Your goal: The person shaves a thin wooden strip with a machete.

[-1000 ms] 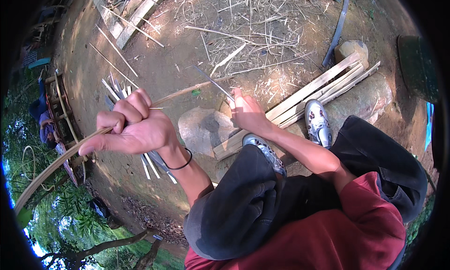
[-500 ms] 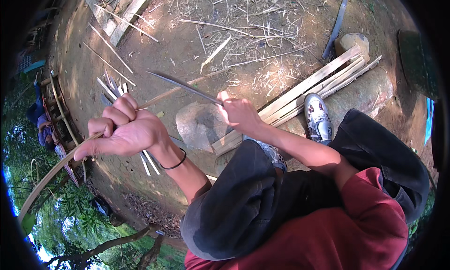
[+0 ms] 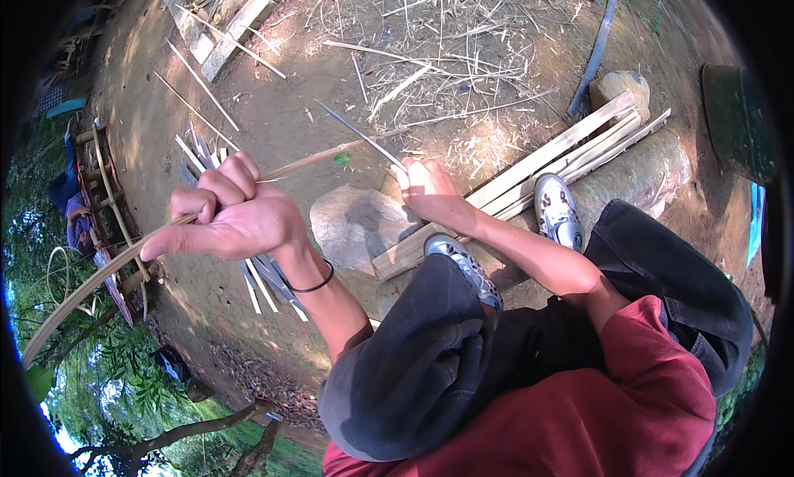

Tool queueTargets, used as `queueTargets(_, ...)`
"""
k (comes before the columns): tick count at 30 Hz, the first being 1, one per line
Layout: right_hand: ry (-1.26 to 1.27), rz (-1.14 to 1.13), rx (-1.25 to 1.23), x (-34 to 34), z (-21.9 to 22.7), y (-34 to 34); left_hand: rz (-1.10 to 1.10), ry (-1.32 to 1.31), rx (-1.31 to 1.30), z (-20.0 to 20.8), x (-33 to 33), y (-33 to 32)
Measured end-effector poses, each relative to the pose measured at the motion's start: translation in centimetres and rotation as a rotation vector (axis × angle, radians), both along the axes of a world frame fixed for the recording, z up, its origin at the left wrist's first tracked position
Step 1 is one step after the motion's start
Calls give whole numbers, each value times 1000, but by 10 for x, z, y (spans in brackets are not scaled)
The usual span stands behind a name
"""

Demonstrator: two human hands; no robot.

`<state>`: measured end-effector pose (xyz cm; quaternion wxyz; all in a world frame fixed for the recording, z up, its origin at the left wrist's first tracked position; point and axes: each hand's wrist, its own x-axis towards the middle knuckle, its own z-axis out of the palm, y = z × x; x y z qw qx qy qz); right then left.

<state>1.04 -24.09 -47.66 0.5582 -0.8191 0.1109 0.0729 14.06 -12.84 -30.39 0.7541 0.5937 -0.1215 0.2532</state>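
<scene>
The left hand point(image 3: 227, 220) was clenched around a long bamboo strip point(image 3: 107, 266) raised above the dirt ground point(image 3: 281, 113). The right hand point(image 3: 430, 187) gripped a thin knife blade point(image 3: 357, 133) against the strip.

The person wears a red top point(image 3: 628, 402), dark trousers point(image 3: 430, 369), grey patterned shoes point(image 3: 556, 212) and what looks like a black wristband point(image 3: 314, 285).

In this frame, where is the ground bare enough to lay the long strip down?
Bare dirt lies between the cut slivers and the straw litter. It is crowded near the flat stone, the plank stack and the shoes. The left hand grips the strip; the right hand holds a blade.
</scene>
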Motion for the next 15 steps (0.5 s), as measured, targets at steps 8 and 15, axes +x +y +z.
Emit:
queueTargets(8,298,74,-450,-6,-120,3,121,-19,44,11,-7,-10)
queueTargets(15,443,-55,75,22,-101,-12,42,-21,-25,9,1,3)
